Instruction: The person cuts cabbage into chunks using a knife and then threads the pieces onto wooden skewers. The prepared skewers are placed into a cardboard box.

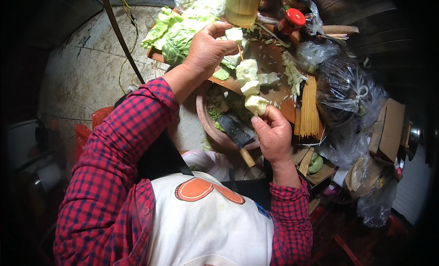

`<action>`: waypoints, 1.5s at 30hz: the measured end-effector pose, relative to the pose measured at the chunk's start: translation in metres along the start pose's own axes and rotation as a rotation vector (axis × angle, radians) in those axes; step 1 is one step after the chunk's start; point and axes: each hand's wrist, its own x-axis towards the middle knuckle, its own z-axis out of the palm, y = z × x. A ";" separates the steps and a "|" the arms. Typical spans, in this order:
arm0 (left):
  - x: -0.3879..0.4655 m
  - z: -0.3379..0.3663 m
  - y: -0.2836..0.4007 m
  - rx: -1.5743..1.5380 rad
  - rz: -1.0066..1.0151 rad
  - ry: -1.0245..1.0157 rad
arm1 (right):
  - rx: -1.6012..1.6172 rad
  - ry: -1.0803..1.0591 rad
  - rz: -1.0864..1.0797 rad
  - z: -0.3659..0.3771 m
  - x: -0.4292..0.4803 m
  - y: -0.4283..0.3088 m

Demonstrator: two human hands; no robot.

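Note:
Between my hands stretches a bamboo skewer [240, 53] carrying several pale cabbage pieces [247, 70]. My left hand [211, 48] pinches a cabbage chunk [234, 34] at the upper end; whether the skewer pierces it, I cannot tell. At the lower end, my right hand [274, 134] has thumb and forefinger closed just below the lowest piece [256, 104], and the skewer's end is hidden there. Beneath my hands is a reddish-brown board [271, 62] strewn with cabbage bits. A cleaver [236, 130] rests across a pinkish basin [210, 123] holding green scraps.
Loose cabbage leaves [178, 36] lie beyond my left hand, near a container of yellowish liquid [242, 8]. A red-lidded jar [291, 20] stands to its right. A bundle of bamboo skewers [308, 110] and knotted plastic bags [346, 91] occupy the right side, beside a cardboard box [387, 125].

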 end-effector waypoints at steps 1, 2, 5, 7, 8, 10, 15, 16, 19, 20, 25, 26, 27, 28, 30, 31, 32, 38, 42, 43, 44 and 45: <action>0.000 -0.001 0.000 0.022 -0.003 -0.022 | 0.003 0.000 0.004 0.000 0.000 0.000; 0.000 -0.001 0.000 0.043 -0.007 -0.044 | 0.006 0.001 0.008 0.000 0.000 0.001; -0.001 -0.001 0.002 0.021 -0.021 -0.036 | -0.051 -0.009 -0.038 -0.001 0.001 0.001; 0.001 -0.005 0.001 0.192 0.057 -0.043 | -0.038 -0.017 -0.021 0.001 0.001 -0.002; 0.001 -0.006 0.000 0.278 0.097 -0.046 | -0.032 -0.022 -0.013 0.001 0.001 -0.004; 0.001 -0.006 -0.001 0.355 0.141 -0.069 | -0.030 -0.043 0.021 0.000 -0.001 -0.009; -0.006 0.001 0.004 0.471 0.139 -0.090 | 0.145 -0.054 0.053 0.006 -0.004 0.002; -0.008 0.003 0.005 0.456 0.129 -0.092 | 0.148 -0.049 0.061 0.007 -0.005 0.003; -0.009 0.003 0.000 0.385 0.141 -0.091 | 0.126 -0.034 0.084 0.008 -0.006 0.003; -0.009 0.002 -0.002 0.356 0.153 -0.089 | 0.113 -0.029 0.090 0.008 -0.006 0.003; -0.007 0.001 -0.004 0.005 -0.052 -0.139 | 0.197 -0.002 0.081 0.011 -0.008 0.003; -0.007 0.002 -0.003 -0.057 -0.111 -0.130 | 0.189 -0.007 0.081 0.010 -0.009 0.003; -0.007 0.002 -0.003 -0.035 -0.118 -0.123 | 0.188 -0.010 0.091 0.010 -0.009 0.003; -0.009 0.003 -0.002 -0.012 -0.125 -0.116 | 0.186 -0.014 0.100 0.009 -0.010 0.003; -0.012 0.006 -0.001 0.019 -0.142 -0.097 | 0.223 -0.012 0.122 0.009 -0.010 0.003; -0.015 0.008 0.001 0.027 -0.151 -0.085 | 0.262 -0.007 0.135 0.010 -0.010 0.001; -0.017 0.009 0.002 0.035 -0.161 -0.073 | 0.300 -0.001 0.147 0.011 -0.010 0.001; -0.025 0.012 0.001 0.129 -0.218 -0.096 | 0.350 0.019 0.149 0.013 -0.009 -0.001; -0.026 0.013 -0.002 0.116 -0.207 -0.101 | 0.343 0.026 0.145 0.013 -0.009 0.005; -0.025 0.013 -0.005 0.132 -0.194 -0.106 | 0.330 0.032 0.138 0.014 -0.009 0.007; -0.024 0.012 -0.007 0.147 -0.180 -0.112 | 0.318 0.038 0.130 0.014 -0.008 0.008; -0.023 0.013 -0.009 0.145 -0.171 -0.101 | 0.355 0.044 0.144 0.013 -0.005 0.006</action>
